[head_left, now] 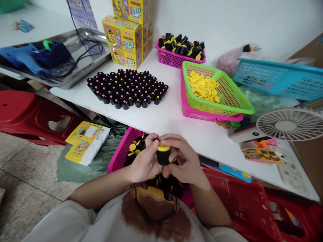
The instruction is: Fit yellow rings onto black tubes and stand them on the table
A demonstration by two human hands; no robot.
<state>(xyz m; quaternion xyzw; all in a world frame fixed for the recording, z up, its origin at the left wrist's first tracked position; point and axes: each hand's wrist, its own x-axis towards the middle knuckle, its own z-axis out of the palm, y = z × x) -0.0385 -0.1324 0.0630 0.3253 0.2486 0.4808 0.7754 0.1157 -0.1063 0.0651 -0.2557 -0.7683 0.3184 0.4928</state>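
Observation:
Between my two hands, over my lap, is a small black cup with a yellow rim [163, 155]. My left hand [145, 157] closes on its left side, thumb near the top. From the right, my right hand [183, 158] wraps its fingers around the same cup. Below the hands, a magenta basket [116, 158] holds more black cups with yellow parts, partly hidden by my arms. On the white table ahead stands a cluster of black cups [126, 86] with pink and yellow dots on top.
A green basket [243, 107] of yellow pieces [202, 84] sits inside a pink one. Farther back, a magenta basket [169, 59] holds black cups beside stacked yellow boxes [123, 37]. A fan [285, 126] stands right; a metal tray [68, 82] with blue tools lies left.

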